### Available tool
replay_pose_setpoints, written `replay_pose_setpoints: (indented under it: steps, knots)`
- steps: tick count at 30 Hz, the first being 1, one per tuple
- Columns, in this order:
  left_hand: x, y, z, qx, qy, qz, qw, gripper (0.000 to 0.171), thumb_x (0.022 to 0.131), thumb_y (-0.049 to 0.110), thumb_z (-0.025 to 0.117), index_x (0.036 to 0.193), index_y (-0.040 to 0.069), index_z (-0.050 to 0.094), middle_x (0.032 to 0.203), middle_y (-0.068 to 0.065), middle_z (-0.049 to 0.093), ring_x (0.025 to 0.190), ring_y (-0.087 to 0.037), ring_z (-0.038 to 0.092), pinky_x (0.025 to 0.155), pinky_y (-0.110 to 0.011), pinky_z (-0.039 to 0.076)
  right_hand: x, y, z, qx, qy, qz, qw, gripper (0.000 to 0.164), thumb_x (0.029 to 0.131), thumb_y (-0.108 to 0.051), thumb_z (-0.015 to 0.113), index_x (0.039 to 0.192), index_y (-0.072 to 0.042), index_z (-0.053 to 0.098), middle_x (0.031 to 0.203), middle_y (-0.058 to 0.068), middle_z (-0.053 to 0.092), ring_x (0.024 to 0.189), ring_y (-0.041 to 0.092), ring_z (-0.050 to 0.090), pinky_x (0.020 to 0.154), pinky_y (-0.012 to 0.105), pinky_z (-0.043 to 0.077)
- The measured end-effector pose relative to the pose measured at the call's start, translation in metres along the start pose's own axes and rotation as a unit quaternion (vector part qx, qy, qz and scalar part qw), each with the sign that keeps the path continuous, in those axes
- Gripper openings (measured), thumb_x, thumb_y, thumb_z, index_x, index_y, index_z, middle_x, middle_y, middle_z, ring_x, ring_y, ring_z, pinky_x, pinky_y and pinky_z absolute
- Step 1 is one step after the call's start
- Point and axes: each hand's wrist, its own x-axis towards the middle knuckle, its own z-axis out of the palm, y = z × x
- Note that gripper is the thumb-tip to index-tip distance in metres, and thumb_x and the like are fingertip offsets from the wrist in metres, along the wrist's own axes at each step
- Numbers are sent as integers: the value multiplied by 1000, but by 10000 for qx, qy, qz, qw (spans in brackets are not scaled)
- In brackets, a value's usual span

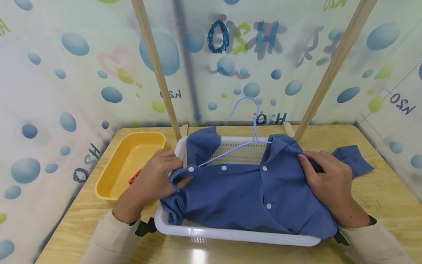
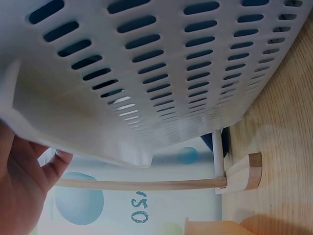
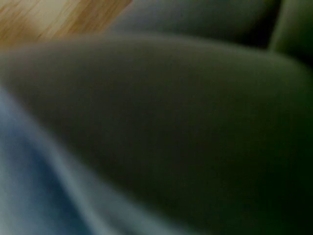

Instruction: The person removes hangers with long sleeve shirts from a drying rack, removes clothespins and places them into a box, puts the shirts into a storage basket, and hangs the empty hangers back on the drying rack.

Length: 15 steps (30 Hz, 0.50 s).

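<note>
The fingers of the left hand (image 1: 161, 175) pinch the edge of a blue shirt (image 1: 227, 198), gripping it just beside the leftmost white button. The fingers of the right hand (image 1: 329, 178) grasp the same shirt at its far side, the thumb lying over the folded cloth. The shirt stretches between the two hands, touching both, with its buttoned part in the middle and four white buttons showing.

From the cloth rises a pale blue hanger (image 1: 255, 128), its hook standing up between the hands and well apart from the fingers of each. One arm of it slants down toward the left hand and goes behind the shirt's edge; the other runs under the fold on the right.

The shirt lies over a white basket (image 1: 237, 234) with a slotted wall. One cuff, with a dark button, sticks out past the right hand above the bench (image 1: 379, 198). Beyond the left hand sits a yellow tray (image 1: 102, 189) holding a small red object (image 1: 134, 176). Two wooden poles rise behind the basket, before a bubble-patterned backdrop. The right wrist view is too blurred to tell much.
</note>
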Motion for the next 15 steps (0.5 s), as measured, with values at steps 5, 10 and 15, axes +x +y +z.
replay_pose_setpoints:
  steps: [5,10,15]
  knots:
    - [0,-1,0,37,53,13,10000,35,68,25,91,70,14,58,62,7,48,69,-10,47,68,-29,38,1,0,1,-34,23,11,10000,18,82,-9,75,95,4,75,81,20,72,67,32,69,65,30,45]
    - [0,-2,2,-34,23,31,10000,36,68,25,91,70,15,57,62,7,47,70,-10,48,69,-29,39,0,0,-1,-95,-72,65,9999,18,83,-9,76,96,3,76,82,20,72,68,32,70,66,28,45]
    - [-2,-1,2,-32,-64,-71,9999,35,69,26,91,70,16,57,62,8,45,70,-9,48,69,-29,39,-2,0,1,-102,-50,38,9999,18,83,-10,76,96,3,76,82,20,72,68,32,70,64,32,46]
